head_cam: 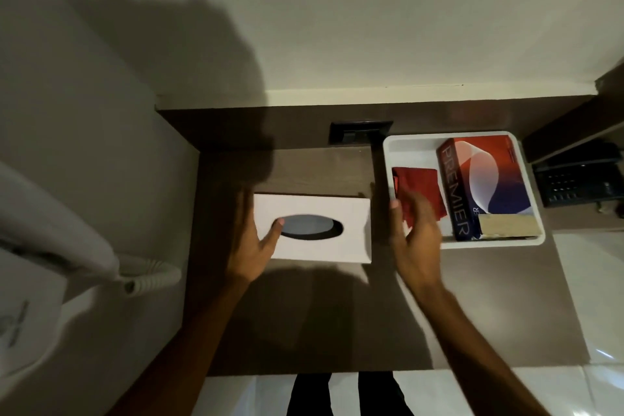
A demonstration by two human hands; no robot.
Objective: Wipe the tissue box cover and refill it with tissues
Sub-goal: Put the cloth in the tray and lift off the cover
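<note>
Dim light is falling on the brown bench; the left hand is gripping the white tissue box cover mid-bench, while the right hand is hovering open and empty over the red cloth in the white tray, risking a snag on the rim.

Bare surface lies open in front of me, below the white tissue box cover. Between the cover and the white tray runs a narrow gap, where my right hand hangs. The tray is crowded (red cloth, tissue box). A wall closes the left.
</note>
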